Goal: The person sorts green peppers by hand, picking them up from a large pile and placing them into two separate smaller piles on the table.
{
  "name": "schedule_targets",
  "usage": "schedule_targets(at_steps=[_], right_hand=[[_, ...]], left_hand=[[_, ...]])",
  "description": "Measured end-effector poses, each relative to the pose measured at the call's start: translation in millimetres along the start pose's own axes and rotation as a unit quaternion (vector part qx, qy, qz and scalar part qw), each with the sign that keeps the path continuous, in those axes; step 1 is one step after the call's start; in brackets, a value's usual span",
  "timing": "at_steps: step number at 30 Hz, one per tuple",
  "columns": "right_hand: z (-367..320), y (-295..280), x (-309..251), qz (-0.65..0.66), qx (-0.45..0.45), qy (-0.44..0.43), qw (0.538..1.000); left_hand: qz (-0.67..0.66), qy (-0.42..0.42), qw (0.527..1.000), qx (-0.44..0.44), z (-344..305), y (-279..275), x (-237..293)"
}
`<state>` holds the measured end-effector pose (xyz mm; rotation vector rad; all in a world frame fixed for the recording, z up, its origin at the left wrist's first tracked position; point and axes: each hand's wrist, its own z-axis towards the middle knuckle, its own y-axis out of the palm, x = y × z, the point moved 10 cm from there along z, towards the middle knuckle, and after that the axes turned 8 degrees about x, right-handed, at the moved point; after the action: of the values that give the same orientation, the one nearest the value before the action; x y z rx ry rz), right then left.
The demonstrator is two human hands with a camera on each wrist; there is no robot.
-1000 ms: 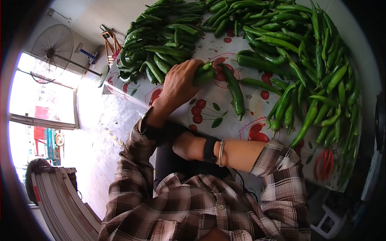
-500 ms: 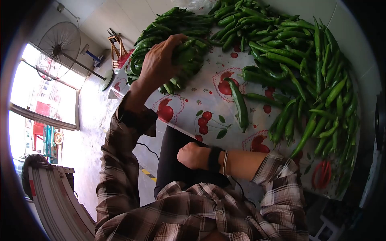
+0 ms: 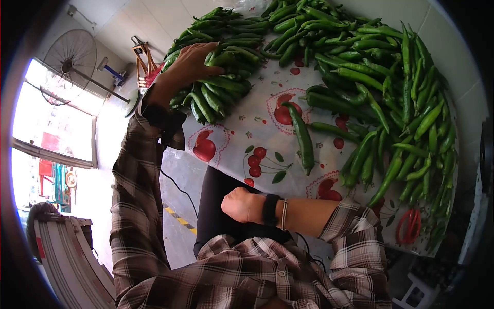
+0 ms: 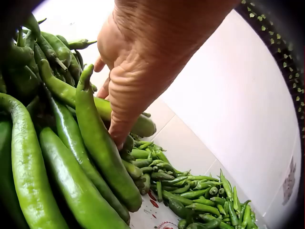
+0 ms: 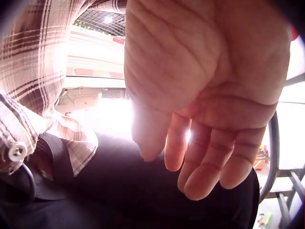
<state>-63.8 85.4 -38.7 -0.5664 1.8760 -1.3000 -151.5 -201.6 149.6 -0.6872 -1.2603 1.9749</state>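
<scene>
My left hand [image 3: 188,64] is on the left heap of long green chili peppers [image 3: 226,85]. Its thumb lies along the near side of several peppers, its fingers over their far side. In the left wrist view this hand [image 4: 138,71] reaches down among the peppers, a light green chili pepper [image 4: 62,88] passing between thumb and fingers. The fingertips are partly hidden behind it. Over the dark-trousered lap, my right hand [image 3: 241,205] holds nothing. The right wrist view shows the right hand's palm [image 5: 205,100], fingers loosely bent.
A larger heap of green chili peppers [image 3: 411,103] spreads across the table's right and far side. One single chili pepper [image 3: 301,141] lies mid-table on the cherry-patterned tablecloth [image 3: 236,139]. Red rings [image 3: 409,226] lie near the right corner. A standing fan [image 3: 69,67] is at left.
My left hand has carried a handful of chili peppers from mid-table left and away onto the left heap. The right hand stays over the lap.
</scene>
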Motion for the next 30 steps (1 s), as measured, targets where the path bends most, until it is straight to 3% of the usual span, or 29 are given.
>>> schedule_targets(at_steps=[5,8,15,17,20,30], right_hand=[[-1,-2,0,-0.001,-0.001,-0.003,1.0],[0,-1,1,0.001,0.001,-0.002,1.0],[-1,-2,1,-0.003,-0.001,-0.004,1.0],[-3,-6,0,-0.007,-0.004,-0.004,1.0],[-4,-7,0,-0.009,-0.01,0.0,1.0],[-1,-3,0,0.008,0.0,-0.002,1.0]], left_hand=[[-0.117,-0.044,0.991,-0.053,-3,1,1],[-0.131,-0.025,0.991,-0.015,-3,-11,15],[-0.123,0.024,0.992,0.019,-11,-21,51],[-0.115,0.052,0.989,0.081,-15,-31,62],[-0.105,0.076,0.986,0.107,-26,-37,77],[-0.016,0.105,0.992,0.065,-17,-11,88]])
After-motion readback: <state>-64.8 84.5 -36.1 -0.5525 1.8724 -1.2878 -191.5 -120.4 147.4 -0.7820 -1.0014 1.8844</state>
